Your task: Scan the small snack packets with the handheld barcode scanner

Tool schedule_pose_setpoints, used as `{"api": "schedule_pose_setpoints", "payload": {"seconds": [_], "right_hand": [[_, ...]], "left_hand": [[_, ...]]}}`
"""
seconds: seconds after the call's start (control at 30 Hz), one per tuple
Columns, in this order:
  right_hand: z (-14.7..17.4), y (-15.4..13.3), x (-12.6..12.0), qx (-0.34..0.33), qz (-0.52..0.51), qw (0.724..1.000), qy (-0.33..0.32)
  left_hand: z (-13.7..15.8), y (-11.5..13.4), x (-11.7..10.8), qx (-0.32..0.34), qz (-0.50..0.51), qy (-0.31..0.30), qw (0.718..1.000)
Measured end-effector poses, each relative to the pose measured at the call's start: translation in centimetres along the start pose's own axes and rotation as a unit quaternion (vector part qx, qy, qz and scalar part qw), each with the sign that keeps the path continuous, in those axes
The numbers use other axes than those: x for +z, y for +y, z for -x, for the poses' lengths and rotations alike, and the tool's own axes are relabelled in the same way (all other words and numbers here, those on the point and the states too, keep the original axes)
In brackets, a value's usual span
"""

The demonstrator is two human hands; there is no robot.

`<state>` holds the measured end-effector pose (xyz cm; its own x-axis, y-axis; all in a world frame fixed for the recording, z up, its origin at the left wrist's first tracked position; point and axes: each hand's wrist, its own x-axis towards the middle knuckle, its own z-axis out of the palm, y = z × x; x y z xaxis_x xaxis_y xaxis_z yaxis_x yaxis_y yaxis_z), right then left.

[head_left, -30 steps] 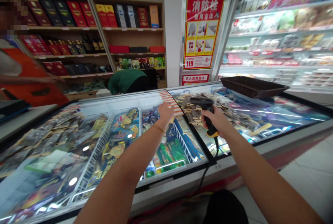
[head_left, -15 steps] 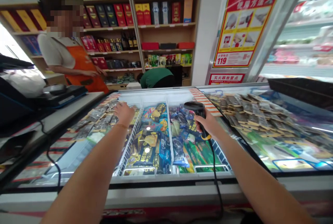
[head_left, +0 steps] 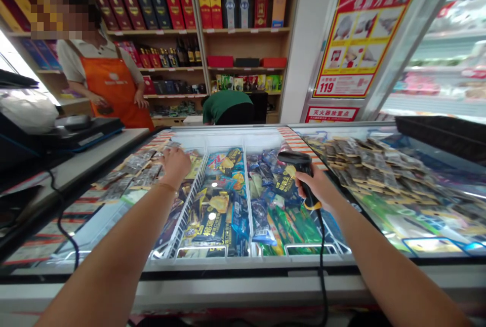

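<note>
**Scanner (head_left: 293, 158) in your right grip (head_left: 320, 185), flat packets (head_left: 131, 166) by your left grip (head_left: 176, 166)**

Your right grip is clenched round the scanner's handle, above the right part of the freezer (head_left: 235, 285). The handle slopes down toward the near right, and the scanner's head lies roughly left to right, its free end facing left. The cable (head_left: 322, 246) drops from the handle's foot to the near rim.

The relation that counts runs sideways: your left grip is well apart from the scanner, to its left, with the blue bags (head_left: 218, 215) and the green bags (head_left: 296, 223) lying nearer you, between your arms. Your left grip is the nearer one to the flat packets, which lie just to its left. Its fingers are bent and point away from you; whether they pinch or touch a packet you cannot tell from here. The wire divider (head_left: 190, 203) stands just right of it.

More packets make a pile (head_left: 364, 167) to the right of the scanner. Far left, beyond the surface (head_left: 132, 137), stands a co-worker in an orange apron (head_left: 114, 84).
</note>
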<state>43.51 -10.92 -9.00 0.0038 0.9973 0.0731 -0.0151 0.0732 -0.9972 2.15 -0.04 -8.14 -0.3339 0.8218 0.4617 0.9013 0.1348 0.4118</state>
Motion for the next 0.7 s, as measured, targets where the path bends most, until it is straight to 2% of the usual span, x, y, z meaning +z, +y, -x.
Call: {"api": "schedule_pose_setpoints", "payload": {"seconds": [0.1, 0.2, 0.27, 0.33, 0.37, 0.43, 0.5, 0.57, 0.63, 0.7], "right_hand": [[0.1, 0.0, 0.0, 0.002, 0.007, 1.0, -0.004], [0.3, -0.1, 0.2, -0.004, 0.014, 1.0, -0.014], [0.6, -0.2, 0.3, -0.006, 0.016, 1.0, -0.021], [0.9, -0.3, 0.4, -0.005, 0.018, 1.0, -0.023], [1.0, -0.3, 0.4, -0.004, 0.02, 1.0, -0.023], [1.3, -0.2, 0.5, -0.005, 0.025, 0.999, -0.027], [1.4, 0.0, 0.6, -0.004, 0.029, 0.999, -0.039], [1.4, 0.3, 0.7, -0.003, 0.033, 0.998, -0.047], [1.5, 0.6, 0.9, 0.0, 0.043, 0.998, -0.052], [1.5, 0.8, 1.1, 0.001, 0.055, 0.997, -0.058]], "left_hand": [[2.4, 3.7, 0.9, 0.087, -0.099, -0.048, 0.99], [5.4, 7.5, 2.1, 0.154, -0.089, -0.141, 0.974], [6.9, 9.7, 2.6, 0.174, -0.078, -0.186, 0.964], [7.5, 11.2, 2.8, 0.157, -0.055, -0.184, 0.969], [7.6, 11.8, 2.9, 0.138, -0.036, -0.161, 0.977], [7.2, 12.4, 3.1, 0.076, 0.007, -0.094, 0.993], [6.8, 12.5, 3.6, -0.003, 0.03, -0.058, 0.998], [6.6, 12.4, 4.5, -0.05, 0.031, -0.083, 0.995], [6.8, 12.2, 5.4, -0.033, 0.022, -0.124, 0.991], [7.1, 12.0, 6.1, 0.006, 0.019, -0.14, 0.99]]}}
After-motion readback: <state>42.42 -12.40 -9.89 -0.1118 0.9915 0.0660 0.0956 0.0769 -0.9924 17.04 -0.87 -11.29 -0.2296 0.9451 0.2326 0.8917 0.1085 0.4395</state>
